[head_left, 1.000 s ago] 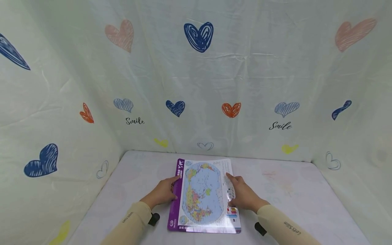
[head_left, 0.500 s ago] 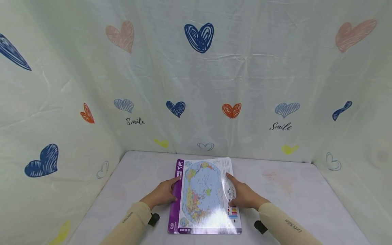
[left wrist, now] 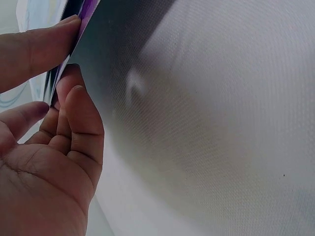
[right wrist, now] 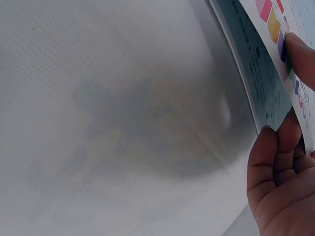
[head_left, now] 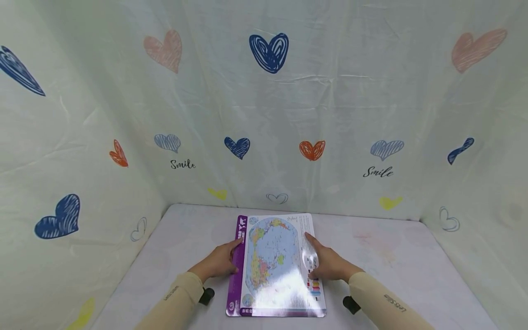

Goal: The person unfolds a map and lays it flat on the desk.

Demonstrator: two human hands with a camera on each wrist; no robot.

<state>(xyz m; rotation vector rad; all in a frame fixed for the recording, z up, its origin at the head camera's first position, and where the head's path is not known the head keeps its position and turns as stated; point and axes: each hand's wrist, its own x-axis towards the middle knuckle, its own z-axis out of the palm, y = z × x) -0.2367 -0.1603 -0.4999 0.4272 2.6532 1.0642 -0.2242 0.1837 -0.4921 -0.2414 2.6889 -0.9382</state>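
Map [head_left: 274, 252] lies face up at mid-worktop [head_left: 177, 247], between the two hands, turned so its purple band [head_left: 235, 288] runs down the left side. Glare covers part of the lower half.

Left hand [head_left: 218, 260]: clamped on the banded edge; left wrist view has the thumb on the upper face and curled fingers behind. More than one layer shows at that edge. Right hand [head_left: 332, 261]: clamped on the opposite edge, thumb over the coloured legend blocks [right wrist: 274, 24], fingers tucked beneath. A teal printed face [right wrist: 251, 64] shows behind the sheet there; cannot tell whether it is a separate sheet.

Both side edges appear clear of the worktop in the wrist views. Whether any other part of the map touches down: cannot tell.

Step in hand, as judged: two-sided hold, map supported and roughly square to the person. Next move, also a judgement: calls for equal grip on both sides and hands travelling together, whether raising or lowering, so that the thin stock does not bow. Risk: layers sliding apart if one side pinches only the upper sheet.
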